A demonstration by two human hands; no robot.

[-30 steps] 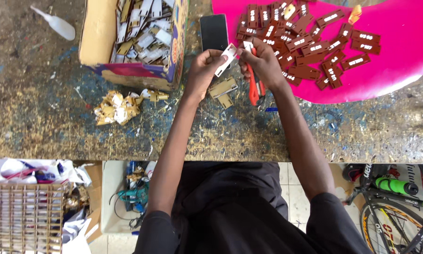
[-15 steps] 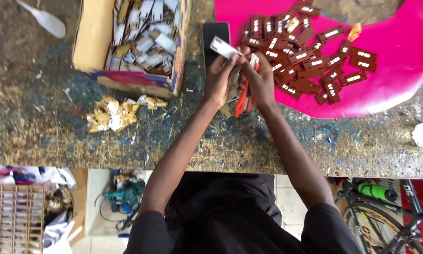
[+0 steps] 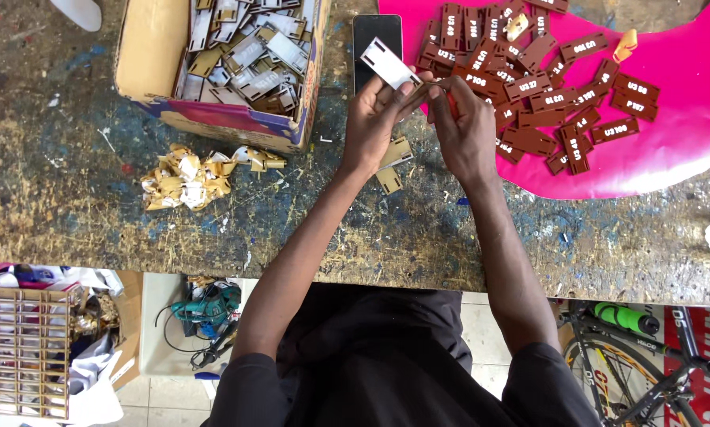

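Left hand (image 3: 377, 119) pinches a grey tag (image 3: 389, 65); right hand (image 3: 467, 126) seemingly grips a red tool (image 3: 452, 103).

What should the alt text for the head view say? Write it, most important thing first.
Seen from above, a person's left hand holds a pale rectangular tag while the right hand works at its edge. A cardboard box of similar tags lies to the left, brown tags on a pink sheet to the right.
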